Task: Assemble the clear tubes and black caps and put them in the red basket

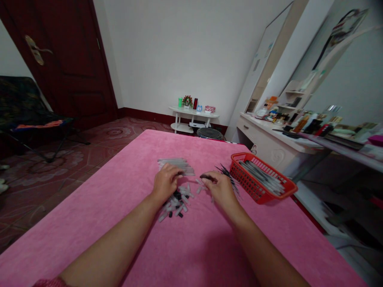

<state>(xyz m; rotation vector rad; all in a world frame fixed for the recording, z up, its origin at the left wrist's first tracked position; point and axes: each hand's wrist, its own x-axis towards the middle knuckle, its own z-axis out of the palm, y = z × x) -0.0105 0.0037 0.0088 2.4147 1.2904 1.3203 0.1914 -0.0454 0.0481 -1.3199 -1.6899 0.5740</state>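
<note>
My left hand (166,183) is closed in a pinch over the near end of a row of translucent grey pen barrels (179,162); a dark bit shows at its fingertips, too small to name. Below it on the pink cloth lies a heap of clear pen caps (172,205) mixed with small black plugs (180,215). Thumb and fingers of my right hand (220,186) pinch a small dark pen part (205,176). A few loose clear caps (199,189) lie between the hands. Thin black pen refills (226,172) lie just beyond my right hand, partly hidden by it.
A red plastic basket (260,195) of grey pens (263,177) stands at the right of the pink-covered table (119,207). Farther right is a dresser (269,147) crowded with bottles. A low white stand (194,113) is by the far wall, and a folding chair (32,115) at left.
</note>
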